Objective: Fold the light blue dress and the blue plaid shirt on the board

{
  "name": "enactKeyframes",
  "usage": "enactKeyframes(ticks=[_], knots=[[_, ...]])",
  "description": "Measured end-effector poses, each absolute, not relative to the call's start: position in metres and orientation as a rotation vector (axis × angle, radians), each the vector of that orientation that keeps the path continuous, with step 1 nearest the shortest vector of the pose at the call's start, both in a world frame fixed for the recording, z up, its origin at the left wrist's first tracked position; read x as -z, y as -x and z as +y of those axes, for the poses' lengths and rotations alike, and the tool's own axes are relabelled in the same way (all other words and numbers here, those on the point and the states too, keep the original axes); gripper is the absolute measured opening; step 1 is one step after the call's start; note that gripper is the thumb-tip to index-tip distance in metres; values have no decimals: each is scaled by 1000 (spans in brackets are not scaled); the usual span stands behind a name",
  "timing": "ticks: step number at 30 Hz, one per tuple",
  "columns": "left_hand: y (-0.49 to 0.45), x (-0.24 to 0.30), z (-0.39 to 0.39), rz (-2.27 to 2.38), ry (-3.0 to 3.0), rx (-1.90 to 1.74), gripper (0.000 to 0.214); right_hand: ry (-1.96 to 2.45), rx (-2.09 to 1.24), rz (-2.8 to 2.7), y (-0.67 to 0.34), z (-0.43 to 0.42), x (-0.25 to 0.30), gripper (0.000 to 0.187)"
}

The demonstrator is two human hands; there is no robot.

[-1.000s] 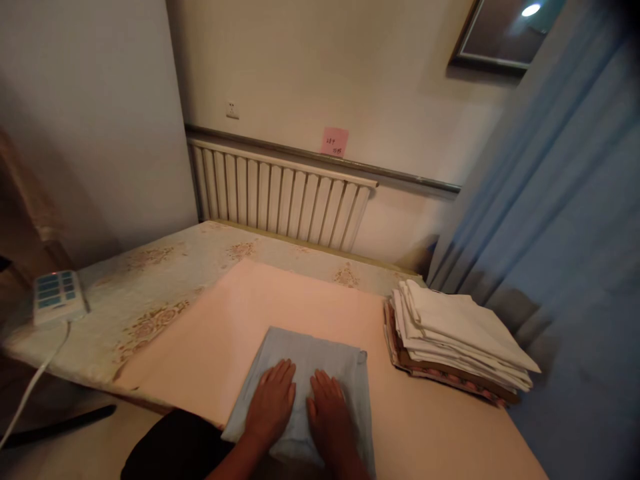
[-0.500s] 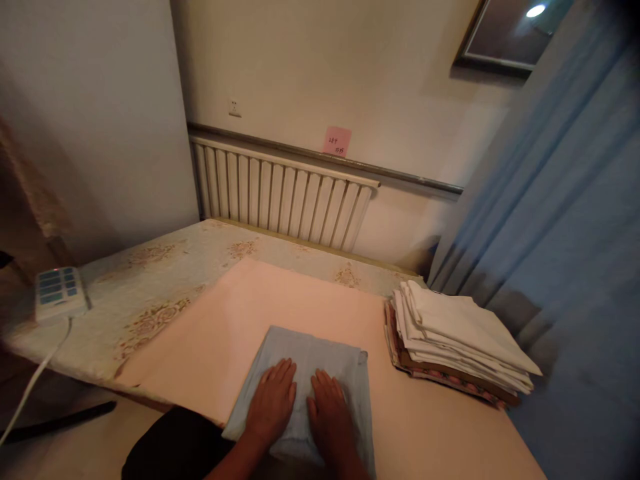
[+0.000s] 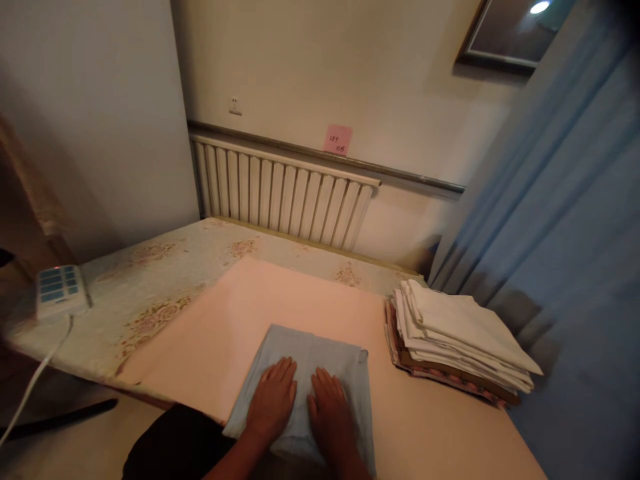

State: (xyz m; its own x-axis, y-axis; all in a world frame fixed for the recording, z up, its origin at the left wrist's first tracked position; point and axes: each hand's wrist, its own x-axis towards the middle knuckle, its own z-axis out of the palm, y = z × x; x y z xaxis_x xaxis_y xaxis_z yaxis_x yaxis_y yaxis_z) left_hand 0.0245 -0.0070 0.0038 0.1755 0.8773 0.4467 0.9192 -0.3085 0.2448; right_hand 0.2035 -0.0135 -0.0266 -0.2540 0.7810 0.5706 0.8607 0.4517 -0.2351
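Observation:
A folded light-blue cloth [image 3: 315, 343] lies flat on a pink sheet [image 3: 200, 347] at the near side of the table. My left hand [image 3: 274, 399] rests palm down on the cloth's left half, fingers stretched out. On its right half, my right hand [image 3: 330, 410] lies palm down too, fingers extended. A narrow strip of cloth shows between the two hands. The cloth's near edge is partly hidden by my wrists. To the right stands a stack of folded fabrics [image 3: 460, 333], white ones on top and brown and patterned ones below.
A floral tablecloth [image 3: 220, 247] shows beyond the pink sheet. At the left edge sits a white power strip [image 3: 60, 287] with its cord hanging down. A radiator [image 3: 285, 193] runs along the wall, and a blue curtain [image 3: 565, 253] hangs at the right.
Both hands and the cloth stay in place. Only the camera view has shifted very slightly.

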Motion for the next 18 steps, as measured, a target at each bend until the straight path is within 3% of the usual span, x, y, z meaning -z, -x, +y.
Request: enactKeyframes(ticks=[18], knots=[[-25,-9,-7,-1822,2356,763,40,1375,122,-2082,-203,-15,22,38]])
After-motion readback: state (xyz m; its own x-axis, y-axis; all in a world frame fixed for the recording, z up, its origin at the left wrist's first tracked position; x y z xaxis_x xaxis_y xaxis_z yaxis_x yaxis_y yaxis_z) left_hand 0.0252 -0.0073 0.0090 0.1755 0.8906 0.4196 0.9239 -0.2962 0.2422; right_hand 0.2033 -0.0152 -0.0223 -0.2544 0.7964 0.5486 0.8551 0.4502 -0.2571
